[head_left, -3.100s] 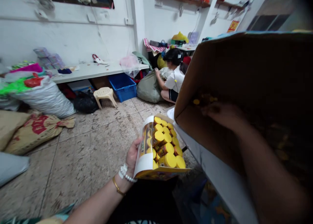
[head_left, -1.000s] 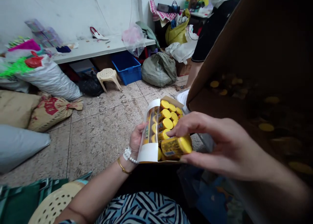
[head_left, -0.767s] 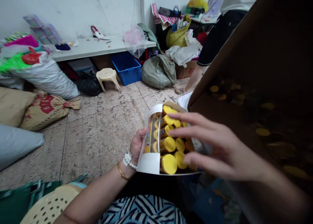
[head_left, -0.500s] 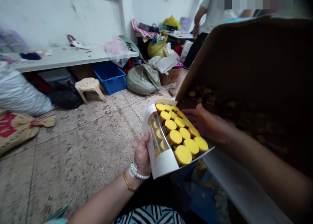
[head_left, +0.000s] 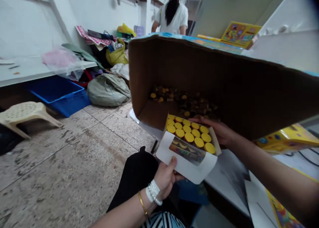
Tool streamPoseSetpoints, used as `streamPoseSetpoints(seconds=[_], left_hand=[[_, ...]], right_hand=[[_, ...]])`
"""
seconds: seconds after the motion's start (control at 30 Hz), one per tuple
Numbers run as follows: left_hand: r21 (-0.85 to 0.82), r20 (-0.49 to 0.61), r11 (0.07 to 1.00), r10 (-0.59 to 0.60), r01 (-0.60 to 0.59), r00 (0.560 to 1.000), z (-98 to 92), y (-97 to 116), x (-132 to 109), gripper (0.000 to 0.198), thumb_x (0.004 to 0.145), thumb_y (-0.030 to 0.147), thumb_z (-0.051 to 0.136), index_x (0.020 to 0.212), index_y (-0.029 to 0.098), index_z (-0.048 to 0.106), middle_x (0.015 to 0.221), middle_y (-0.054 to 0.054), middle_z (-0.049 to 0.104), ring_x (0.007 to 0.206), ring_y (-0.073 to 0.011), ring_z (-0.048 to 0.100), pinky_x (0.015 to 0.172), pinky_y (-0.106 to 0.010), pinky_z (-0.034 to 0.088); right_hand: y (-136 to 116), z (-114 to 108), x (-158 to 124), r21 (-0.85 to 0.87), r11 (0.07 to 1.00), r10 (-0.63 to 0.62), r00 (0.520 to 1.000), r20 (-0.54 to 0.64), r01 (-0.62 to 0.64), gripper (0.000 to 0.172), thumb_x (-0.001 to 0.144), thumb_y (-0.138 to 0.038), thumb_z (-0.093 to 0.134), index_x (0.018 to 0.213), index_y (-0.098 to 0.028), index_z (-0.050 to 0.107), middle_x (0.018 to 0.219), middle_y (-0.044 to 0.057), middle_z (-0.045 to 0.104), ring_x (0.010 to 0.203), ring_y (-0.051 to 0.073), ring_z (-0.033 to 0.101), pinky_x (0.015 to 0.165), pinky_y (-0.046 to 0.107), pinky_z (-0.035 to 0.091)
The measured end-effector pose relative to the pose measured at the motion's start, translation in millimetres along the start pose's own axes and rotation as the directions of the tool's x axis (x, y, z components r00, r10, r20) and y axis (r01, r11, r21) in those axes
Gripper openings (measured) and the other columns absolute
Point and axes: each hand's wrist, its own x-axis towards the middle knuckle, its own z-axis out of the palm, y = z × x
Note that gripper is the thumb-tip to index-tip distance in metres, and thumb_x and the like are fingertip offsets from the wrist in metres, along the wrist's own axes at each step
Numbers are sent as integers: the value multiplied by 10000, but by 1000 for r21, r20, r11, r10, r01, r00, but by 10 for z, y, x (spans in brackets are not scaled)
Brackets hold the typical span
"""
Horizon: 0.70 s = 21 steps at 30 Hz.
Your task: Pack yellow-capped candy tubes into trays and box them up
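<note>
- Grip first: our left hand [head_left: 165,178] is closed on the near end of a white paperboard display box [head_left: 185,165], thumb across its front. Our right hand [head_left: 214,131] lies with its fingers open along the box's far right edge, touching it with no clear clasp.
- The box sits at lower centre, tilted toward us, just in front of the carton's mouth. Rows of yellow-lidded jars [head_left: 189,136] stand packed inside, with more showing through a clear window [head_left: 187,151].
- The full box seems fairly light, but the paperboard may flex, and the jars could slide out of the open top if it tips further. A hold from underneath, with a hand at each end, looks safest.
- Just beyond, a brown cardboard carton [head_left: 189,72] gapes toward us, with loose yellow lids and dark pieces [head_left: 179,100] in its bottom. Its lower lip crowds our right hand.
- To the right, yellow printed boxes [head_left: 286,140] lie on a white bench [head_left: 224,171].
- At left, a blue plastic crate [head_left: 58,95] and a green sack [head_left: 107,90] sit by the tiled floor [head_left: 62,155]; a co-worker [head_left: 173,17] stands well apart at top centre.
</note>
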Motion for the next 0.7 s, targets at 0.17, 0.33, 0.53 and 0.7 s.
streamPoseSetpoints(seconds=[0.17,0.33,0.53,0.7], left_hand=[[43,93,990,-140,137,986,-29,-172,-152,474,796,494,744,1122,154,693,1083,-167,750,924,-308,739,784,-441,605],[496,554,867,-361,50,750,-152,228,-504,335,764,302,766,1079,188,764,1052,-139,764,1004,-340,713,922,-465,554],[699,187,677,136,-229,973,-322,1043,-447,135,777,121,702,815,211,794,828,-63,758,801,-208,695,783,-260,544],[507,-52,790,427,-344,903,-56,1264,7,325,838,304,706,1136,175,697,1104,-96,735,1023,-235,677,877,-327,537]], right_hand=[[171,-133,33,-171,980,-144,948,-284,98,470,885,-631,521,867,-223,752,911,91,775,907,275,722,848,438,582],[158,-148,-14,-274,950,-255,882,-397,151,625,875,-744,425,808,-217,753,839,90,753,870,268,709,842,437,562],[357,-323,-516,-67,965,-262,910,-323,254,352,910,-549,575,1068,-278,734,1224,45,710,1127,243,664,999,404,525],[705,-285,-721,28,945,-306,908,-285,326,375,886,-439,669,1247,-340,656,1381,16,625,1286,240,575,1131,427,438]])
